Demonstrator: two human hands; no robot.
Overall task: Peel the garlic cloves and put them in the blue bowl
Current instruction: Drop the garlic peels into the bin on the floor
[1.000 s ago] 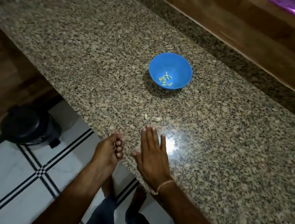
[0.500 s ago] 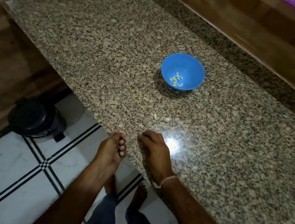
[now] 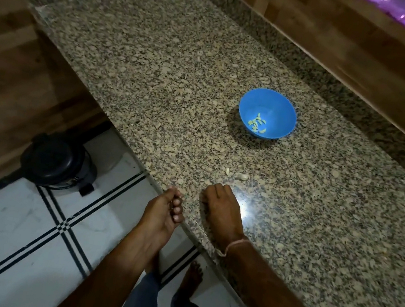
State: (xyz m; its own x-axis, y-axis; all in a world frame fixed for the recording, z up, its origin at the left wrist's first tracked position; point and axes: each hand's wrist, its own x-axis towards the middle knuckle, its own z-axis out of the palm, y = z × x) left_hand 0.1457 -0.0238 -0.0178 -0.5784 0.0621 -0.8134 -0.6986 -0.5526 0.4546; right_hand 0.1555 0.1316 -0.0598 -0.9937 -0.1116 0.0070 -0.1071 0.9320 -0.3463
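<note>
On the tiled floor at far left stood a dark pedal bin [image 3: 57,161], away from the hands. The left hand [image 3: 163,211] hung just off the front edge of the granite surface [image 3: 155,74], fingers curled toward the palm; whether that grip enclosed anything could not be determined. Just beside it the right hand [image 3: 223,209] rested knuckles-up on the surface with fingers tucked under, so its grip was likewise hidden and no contents are reported. Near its knuckles, but apart from them, lay two pale garlic cloves [image 3: 243,176] side by side; at this size it could not be told whether they were skinned. Farther back and to the right sat the blue bowl [image 3: 268,102], well apart from both hands, with a small heap of peeled cloves [image 3: 257,125] at its bottom. Assessment: the loose cloves are judged light, small and firm, with any dry papery skin likely to flake. Bared flesh would probably be slightly tacky, and on polished stone they could skid if nudged. A fingertip pinch across the fat middle is advised, with the skin started at the blunt root end
</note>
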